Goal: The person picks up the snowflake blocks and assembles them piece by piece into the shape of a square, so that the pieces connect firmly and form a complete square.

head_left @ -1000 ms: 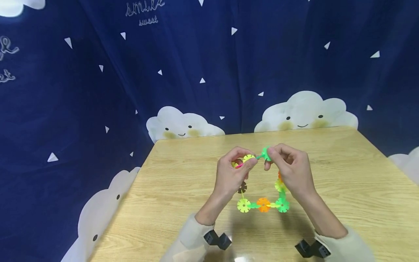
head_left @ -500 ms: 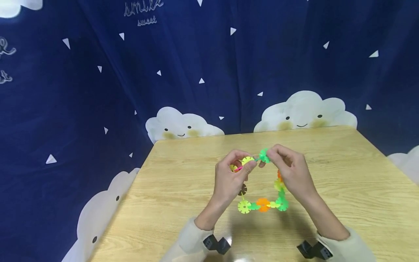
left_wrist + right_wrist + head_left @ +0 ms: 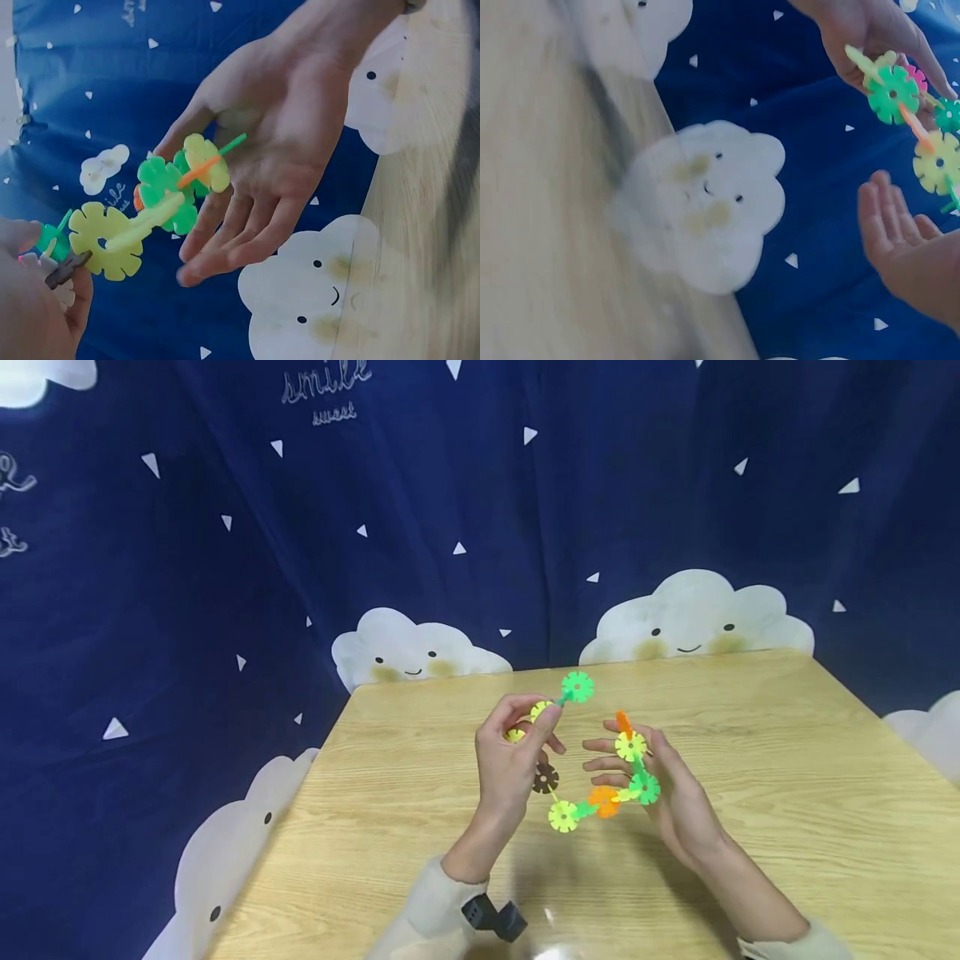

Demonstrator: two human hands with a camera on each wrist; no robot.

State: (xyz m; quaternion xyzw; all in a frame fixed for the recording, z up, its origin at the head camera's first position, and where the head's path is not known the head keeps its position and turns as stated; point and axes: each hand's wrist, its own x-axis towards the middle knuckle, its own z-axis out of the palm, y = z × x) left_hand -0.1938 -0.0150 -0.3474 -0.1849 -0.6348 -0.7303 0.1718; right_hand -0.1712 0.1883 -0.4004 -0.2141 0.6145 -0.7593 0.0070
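A chain of interlocking plastic snowflake discs hangs in the air as an open loop. My left hand [image 3: 508,764] pinches a yellow disc [image 3: 542,711] between thumb and fingers near one end. Beyond the fingertips a green disc [image 3: 577,687] ends the chain. From that hand, the chain runs down past a brown disc [image 3: 545,778], a lime disc [image 3: 563,817] and an orange disc [image 3: 604,802], then up on the right to an upright orange disc [image 3: 624,724]. My right hand [image 3: 684,810] is spread, palm towards the chain, its fingers behind the right side.
The wooden table [image 3: 390,760] lies below both hands. A dark blue curtain [image 3: 450,468] with white clouds and triangles hangs behind and on the left. A black wrist camera [image 3: 495,918] sits on the left sleeve.
My right hand has let go of the green disc, moved down and opened out. My left hand has shifted left with the chain, and a gap now shows between its two ends.
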